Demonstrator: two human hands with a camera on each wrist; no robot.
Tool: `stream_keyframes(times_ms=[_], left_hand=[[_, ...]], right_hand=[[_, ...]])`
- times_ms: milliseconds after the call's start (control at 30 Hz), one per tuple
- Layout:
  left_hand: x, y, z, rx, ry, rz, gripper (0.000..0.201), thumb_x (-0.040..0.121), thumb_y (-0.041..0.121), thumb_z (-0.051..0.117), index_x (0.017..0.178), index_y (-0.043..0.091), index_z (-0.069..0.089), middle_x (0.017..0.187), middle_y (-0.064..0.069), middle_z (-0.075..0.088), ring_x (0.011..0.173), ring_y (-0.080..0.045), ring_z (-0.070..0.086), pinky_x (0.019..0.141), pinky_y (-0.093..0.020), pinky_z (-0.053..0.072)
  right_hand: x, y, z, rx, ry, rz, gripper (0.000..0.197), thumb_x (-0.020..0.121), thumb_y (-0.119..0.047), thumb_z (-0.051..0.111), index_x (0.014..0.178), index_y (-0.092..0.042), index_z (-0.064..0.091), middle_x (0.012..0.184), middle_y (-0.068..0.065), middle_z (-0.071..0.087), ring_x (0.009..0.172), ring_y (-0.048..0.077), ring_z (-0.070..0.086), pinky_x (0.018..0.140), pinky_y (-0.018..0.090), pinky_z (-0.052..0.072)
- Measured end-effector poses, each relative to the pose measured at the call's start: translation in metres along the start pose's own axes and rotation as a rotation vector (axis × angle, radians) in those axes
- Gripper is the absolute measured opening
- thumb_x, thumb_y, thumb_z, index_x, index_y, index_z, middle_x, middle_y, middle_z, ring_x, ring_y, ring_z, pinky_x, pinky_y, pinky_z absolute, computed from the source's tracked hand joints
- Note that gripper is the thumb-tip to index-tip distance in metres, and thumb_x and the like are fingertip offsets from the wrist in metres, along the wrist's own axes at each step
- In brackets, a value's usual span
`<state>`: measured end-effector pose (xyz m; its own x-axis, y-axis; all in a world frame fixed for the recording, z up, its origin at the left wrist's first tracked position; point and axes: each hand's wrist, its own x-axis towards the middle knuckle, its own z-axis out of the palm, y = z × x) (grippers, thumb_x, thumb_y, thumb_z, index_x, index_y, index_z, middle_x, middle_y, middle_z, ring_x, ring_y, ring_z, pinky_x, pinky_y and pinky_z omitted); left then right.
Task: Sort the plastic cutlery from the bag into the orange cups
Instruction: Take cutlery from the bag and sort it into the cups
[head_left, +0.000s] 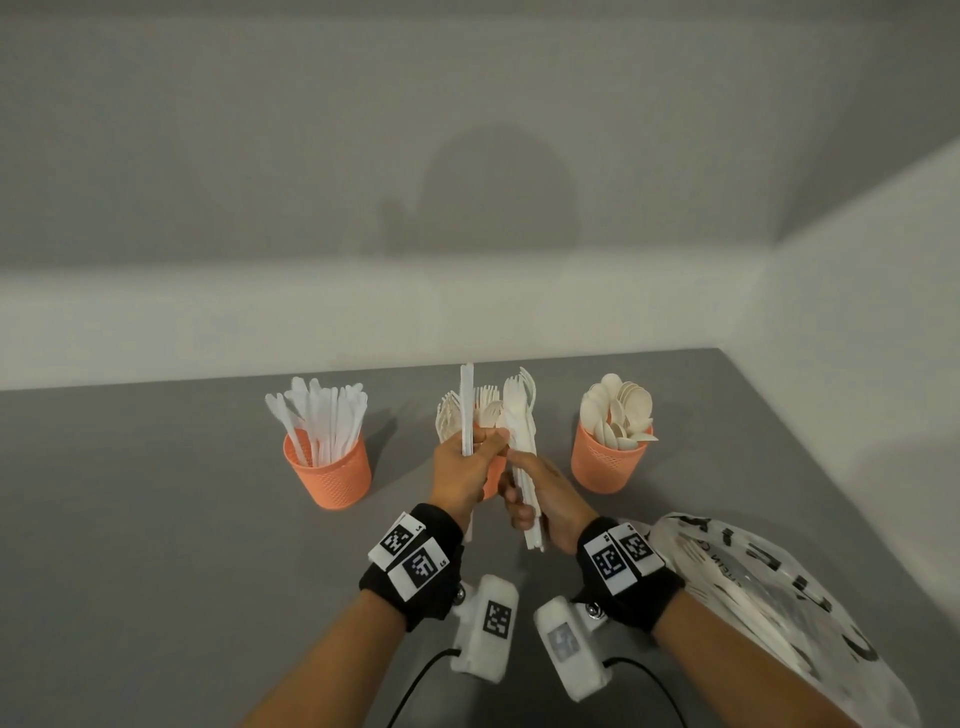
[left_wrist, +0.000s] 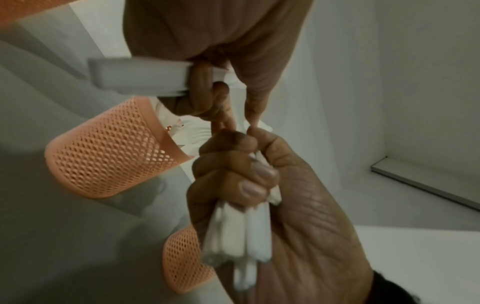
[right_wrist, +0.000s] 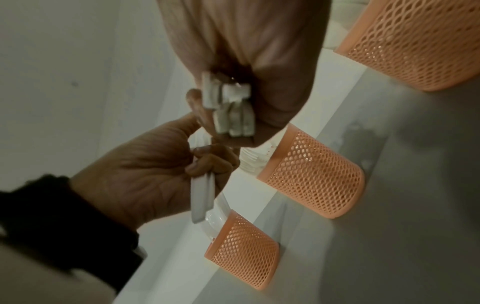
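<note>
The left hand (head_left: 465, 467) grips upright knives (head_left: 467, 410); beside it the right hand (head_left: 540, 506) clutches a bundle of forks (head_left: 521, 415), above the middle orange cup (head_left: 493, 475). Along the table's (head_left: 156, 519) far edge, the left cup (head_left: 332, 475) holds knives, the right cup (head_left: 609, 462) spoons. The bag (head_left: 769, 597) lies near the right edge.

middle cup (head_left: 494, 475): mostly hidden behind both hands; only a sliver of orange shows between them.
bag (head_left: 769, 587): near right, cut off by the bottom edge; its print is unreadable and its contents are blurred.
far cup (right_wrist: 420, 45): cropped by the top and right edges of the right wrist view.
forearms: cut off at the near edge.
</note>
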<state>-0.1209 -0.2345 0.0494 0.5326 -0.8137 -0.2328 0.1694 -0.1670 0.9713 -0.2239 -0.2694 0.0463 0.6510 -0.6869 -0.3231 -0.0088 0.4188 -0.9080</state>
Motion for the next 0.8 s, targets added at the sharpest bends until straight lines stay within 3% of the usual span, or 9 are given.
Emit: stream_keyframes(times_ms=[100,200,233,300,400,467,533,667,800], left_hand=[[0.0,0.003,0.003,-0.001,0.01,0.016,0.013,0.085,0.018,0.065,0.074,0.012,0.061,0.069,-0.006,0.063,0.061,-0.018,0.063,0.057,-0.026,0.054],[0.0,0.005,0.004,-0.021,0.012,0.016,0.01,0.086,0.018,0.064,0.077,0.013,0.063,0.076,-0.007,0.066,0.074,-0.023,0.065,0.07,-0.035,0.056],[0.0,0.006,0.004,-0.028,0.001,0.012,0.01,0.086,0.019,0.063,0.08,0.011,0.064,0.076,-0.007,0.066,0.073,-0.023,0.065,0.07,-0.035,0.056],[0.0,0.007,0.003,-0.046,-0.028,-0.017,0.013,0.088,0.019,0.061,0.086,0.006,0.063,0.066,-0.003,0.061,0.059,-0.014,0.061,0.055,-0.026,0.053],[-0.001,0.01,-0.001,-0.096,-0.038,-0.089,0.015,0.092,0.017,0.054,0.079,0.01,0.055,0.046,0.006,0.05,0.036,-0.004,0.046,0.034,-0.013,0.036],[0.0,0.011,-0.003,-0.071,-0.017,-0.092,0.017,0.094,0.017,0.047,0.082,0.008,0.053,0.056,0.003,0.052,0.043,-0.008,0.043,0.032,-0.012,0.031],[0.0,0.012,-0.001,-0.034,-0.001,-0.057,0.016,0.094,0.016,0.044,0.084,0.008,0.053,0.066,0.0,0.054,0.047,-0.009,0.042,0.032,-0.012,0.03],[-0.002,0.011,0.002,-0.001,-0.01,0.012,0.019,0.091,0.014,0.053,0.073,0.011,0.054,0.056,-0.003,0.048,0.035,-0.002,0.046,0.036,-0.015,0.037],[0.0,0.009,0.001,0.038,-0.016,0.013,0.017,0.091,0.015,0.056,0.074,0.012,0.056,0.057,-0.002,0.05,0.046,-0.009,0.05,0.042,-0.018,0.041]], right_hand=[[-0.001,0.0,0.002,-0.077,-0.023,-0.019,0.027,0.097,-0.032,0.039,0.078,-0.021,0.054,0.054,0.002,0.043,0.035,0.007,0.034,0.038,0.018,0.031],[-0.001,-0.001,0.003,-0.108,-0.072,-0.018,0.025,0.099,-0.036,0.036,0.086,-0.025,0.054,0.054,0.002,0.046,0.035,0.007,0.036,0.039,0.018,0.033],[-0.001,-0.001,0.002,-0.113,-0.083,-0.014,0.024,0.099,-0.038,0.035,0.09,-0.027,0.054,0.055,0.002,0.047,0.035,0.007,0.036,0.039,0.018,0.033],[-0.002,-0.001,0.002,-0.131,-0.089,-0.009,0.024,0.099,-0.04,0.034,0.098,-0.028,0.054,0.058,0.002,0.049,0.036,0.007,0.037,0.04,0.018,0.034],[-0.002,-0.001,0.001,-0.096,-0.086,-0.011,0.029,0.099,-0.038,0.033,0.094,-0.018,0.054,0.056,0.0,0.05,0.036,0.007,0.038,0.038,0.018,0.033],[-0.002,-0.001,0.002,-0.056,-0.068,-0.018,0.033,0.099,-0.036,0.033,0.087,-0.014,0.054,0.054,0.0,0.048,0.035,0.006,0.037,0.037,0.018,0.032],[-0.002,-0.001,0.003,-0.068,-0.062,-0.041,0.031,0.1,-0.036,0.032,0.093,-0.016,0.055,0.055,0.002,0.045,0.034,0.006,0.037,0.037,0.018,0.032],[0.001,0.001,0.005,-0.161,-0.066,-0.055,0.031,0.098,-0.044,0.031,0.099,-0.021,0.053,0.059,0.002,0.05,0.036,0.007,0.038,0.038,0.018,0.033],[0.0,0.001,0.003,-0.187,-0.095,-0.048,0.035,0.099,-0.045,0.028,0.095,-0.023,0.055,0.063,0.005,0.051,0.036,0.007,0.039,0.038,0.018,0.034]])
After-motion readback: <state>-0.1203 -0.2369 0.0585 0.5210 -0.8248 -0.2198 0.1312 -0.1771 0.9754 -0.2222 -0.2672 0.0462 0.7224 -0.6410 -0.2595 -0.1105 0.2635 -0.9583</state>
